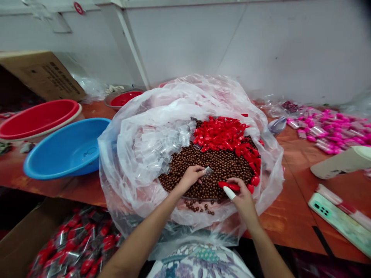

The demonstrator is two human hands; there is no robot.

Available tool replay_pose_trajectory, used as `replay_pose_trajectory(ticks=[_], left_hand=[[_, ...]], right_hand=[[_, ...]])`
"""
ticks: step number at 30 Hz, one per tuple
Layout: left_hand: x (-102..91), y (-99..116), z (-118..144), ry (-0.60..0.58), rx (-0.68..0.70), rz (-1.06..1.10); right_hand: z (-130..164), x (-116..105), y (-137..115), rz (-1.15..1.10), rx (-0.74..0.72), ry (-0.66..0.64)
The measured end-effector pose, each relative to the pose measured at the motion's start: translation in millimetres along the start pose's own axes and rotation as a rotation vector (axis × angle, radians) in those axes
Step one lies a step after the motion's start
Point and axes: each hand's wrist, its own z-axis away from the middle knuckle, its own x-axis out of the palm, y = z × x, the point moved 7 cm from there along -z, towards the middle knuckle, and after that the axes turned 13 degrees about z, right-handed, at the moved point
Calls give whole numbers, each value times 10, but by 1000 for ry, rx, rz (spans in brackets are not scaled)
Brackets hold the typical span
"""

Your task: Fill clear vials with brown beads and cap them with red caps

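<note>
Head view gives us the left hand [191, 178] pinching a small clear container [208, 171] just over the brown beads [199, 158], with much of it left uncovered. Our right hand [242, 196] grips a red piece [230, 186] near the right side of the beads; one finger wears a white cover [229, 192] (maybe against rubbing). Other clear containers [156, 146] are heaped at left, red pieces [220, 133] at far right, presumably so each hand reaches its own pile. Plastic sheeting [174, 104] surrounds everything on the counter [292, 162], seemingly to catch strays.
</note>
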Motion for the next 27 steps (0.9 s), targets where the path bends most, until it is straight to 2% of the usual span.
replay_pose_trajectory(ticks=[3,7,14,19,27], left_hand=[[25,-13,1,7,10,83],[56,-31,15,6,7,170],[99,-37,11,37,37,272],[77,67,160,7,73,397],[-11,295,415,27,159,477]], right_hand=[[25,60,-95,196,-159,-90],[86,118,-183,438,-303,-138],[145,181,-251,737,-395,-149],[127,135,-227,680,-379,-165],[44,75,-227,314,-210,-102]])
